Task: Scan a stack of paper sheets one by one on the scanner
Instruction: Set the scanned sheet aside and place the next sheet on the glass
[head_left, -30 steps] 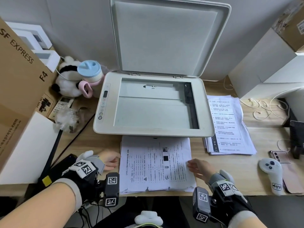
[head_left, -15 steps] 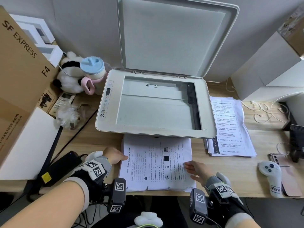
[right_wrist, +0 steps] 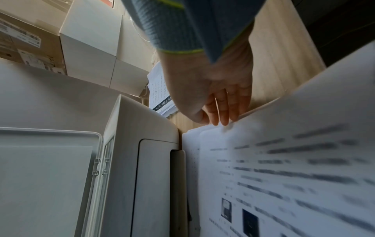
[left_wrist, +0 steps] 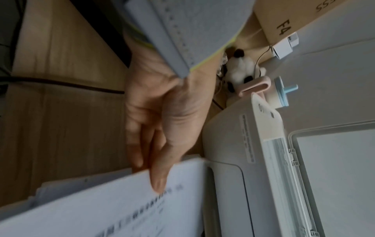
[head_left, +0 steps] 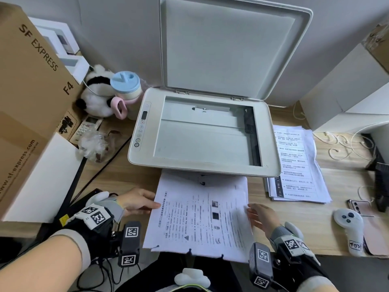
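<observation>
The scanner (head_left: 269,142) stands mid-desk with its lid (head_left: 229,43) raised and its glass (head_left: 200,140) bare. In front of it lies a stack of printed sheets (head_left: 235,186). The top sheet (head_left: 200,220) is raised off the stack, slightly skewed, its near edge past the desk front. My left hand (head_left: 139,202) pinches its left edge, thumb on top and fingers beneath, as the left wrist view shows (left_wrist: 148,174). My right hand (head_left: 257,213) touches the sheet's right edge with straight fingers (right_wrist: 223,118).
A second pile of printed sheets (head_left: 294,165) lies right of the scanner. A white controller (head_left: 349,230) and a phone (head_left: 357,207) sit further right. A cardboard box (head_left: 27,106), a plush toy (head_left: 94,98) and a cup (head_left: 126,87) crowd the left side.
The top sheet has come up off the stack and turned a little. My left hand moved right onto its left edge; the right hand stayed at the right edge.
</observation>
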